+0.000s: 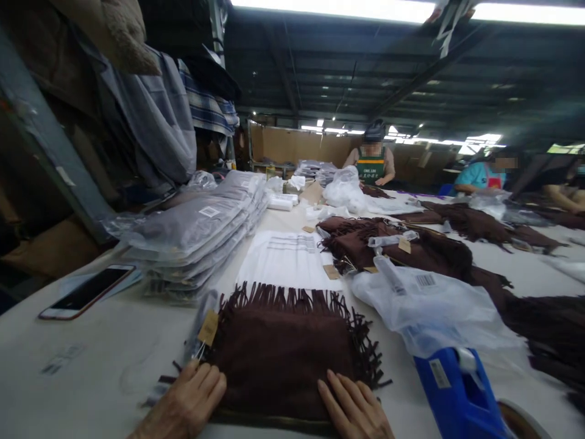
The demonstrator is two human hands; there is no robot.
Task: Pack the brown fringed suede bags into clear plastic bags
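Note:
A dark brown bag-like fabric piece (pixel 283 356) with fringe along its far edge and sides lies flat in front of me. At its near left corner my left hand (pixel 187 393) is closed, with curled fingers gripping the edge. My right hand (pixel 354 402) lies open on the near right corner, fingers stretched over the fabric. A tan paper tag (pixel 208 328) on white string lies by the left side, just beyond my left hand. Beside that tag is a clear plastic-wrapped roll (pixel 198 320), partly hidden by the fringe.
Bagged grey goods (pixel 201 225) are stacked at left, near a phone (pixel 89 291). White printed plastic bags (pixel 283 259) lie beyond the fabric. To the right are more brown fringed pieces (pixel 429 259), a translucent bag (pixel 439 299) and a blue tape dispenser (pixel 457 390). Co-workers (pixel 372 158) are across the table.

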